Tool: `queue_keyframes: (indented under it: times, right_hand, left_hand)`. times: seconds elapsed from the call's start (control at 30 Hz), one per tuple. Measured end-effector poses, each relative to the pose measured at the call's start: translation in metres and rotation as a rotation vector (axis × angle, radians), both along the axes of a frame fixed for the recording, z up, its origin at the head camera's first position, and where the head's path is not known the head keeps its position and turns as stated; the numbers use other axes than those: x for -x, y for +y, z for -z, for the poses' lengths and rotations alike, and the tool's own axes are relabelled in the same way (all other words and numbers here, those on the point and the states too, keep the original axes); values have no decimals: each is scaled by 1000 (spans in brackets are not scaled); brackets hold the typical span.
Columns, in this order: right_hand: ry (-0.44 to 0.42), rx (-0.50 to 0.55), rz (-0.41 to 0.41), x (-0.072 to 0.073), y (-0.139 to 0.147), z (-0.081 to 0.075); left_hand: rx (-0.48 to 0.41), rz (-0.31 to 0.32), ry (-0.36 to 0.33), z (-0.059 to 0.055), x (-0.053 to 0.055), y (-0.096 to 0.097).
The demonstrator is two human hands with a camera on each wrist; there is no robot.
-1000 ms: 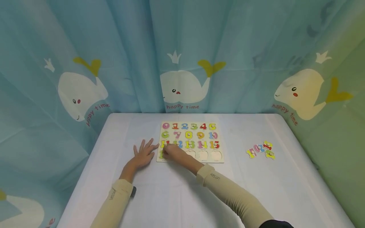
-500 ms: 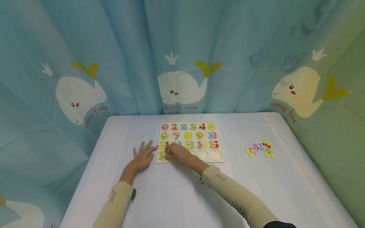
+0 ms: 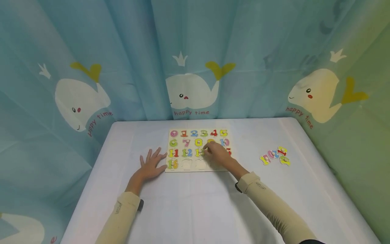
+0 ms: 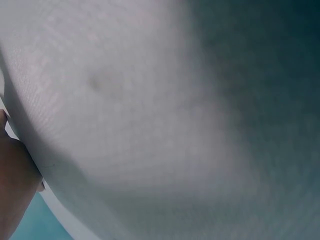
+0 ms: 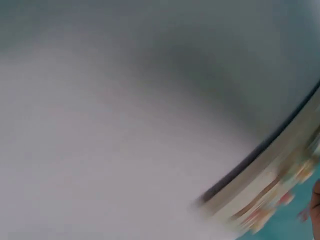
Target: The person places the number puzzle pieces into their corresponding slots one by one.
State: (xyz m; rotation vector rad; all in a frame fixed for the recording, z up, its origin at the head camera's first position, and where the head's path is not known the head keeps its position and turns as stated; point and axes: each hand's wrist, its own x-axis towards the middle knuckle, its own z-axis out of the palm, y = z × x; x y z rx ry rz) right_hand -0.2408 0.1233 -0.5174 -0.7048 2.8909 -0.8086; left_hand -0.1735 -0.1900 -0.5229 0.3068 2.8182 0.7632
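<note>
A cream number puzzle board (image 3: 186, 165) lies on the table in the head view, with number pieces in its upper rows. The green and orange 16 piece (image 3: 172, 164) sits at the left end of its bottom row, beside bare recesses. My left hand (image 3: 150, 166) rests on the table with fingers spread, its fingertips at the board's left edge. My right hand (image 3: 218, 155) is over the board's right half, fingers loosely bent near the 13 piece (image 3: 198, 153); I see nothing held. It hides the 14 and part of the 15. The right wrist view shows the board blurred.
Several loose number pieces (image 3: 273, 154) lie in a cluster on the white table (image 3: 189, 213), to the right of the board. A blue curtain (image 3: 137, 67) with whale prints hangs behind the table and along its sides.
My right hand has left the 16 piece and moved right across the board, uncovering that piece and the 12. The left hand stays in place. The head view shifts slightly.
</note>
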Motion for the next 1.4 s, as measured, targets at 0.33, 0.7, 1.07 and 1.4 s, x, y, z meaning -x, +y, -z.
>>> queue_keyframes:
  times: [0.33, 0.7, 1.07, 1.4]
  right_hand:
    - [148, -68, 204, 1, 110, 1]
    - [63, -329, 488, -18, 220, -19]
    - [-185, -244, 524, -28, 256, -17]
    - [-119, -146, 578, -23, 259, -11]
  left_hand:
    - [6, 6, -12, 0, 1, 0]
    - [12, 4, -7, 1, 1, -1]
    - [14, 0, -14, 2, 2, -1]
    - [21, -5, -14, 3, 2, 0]
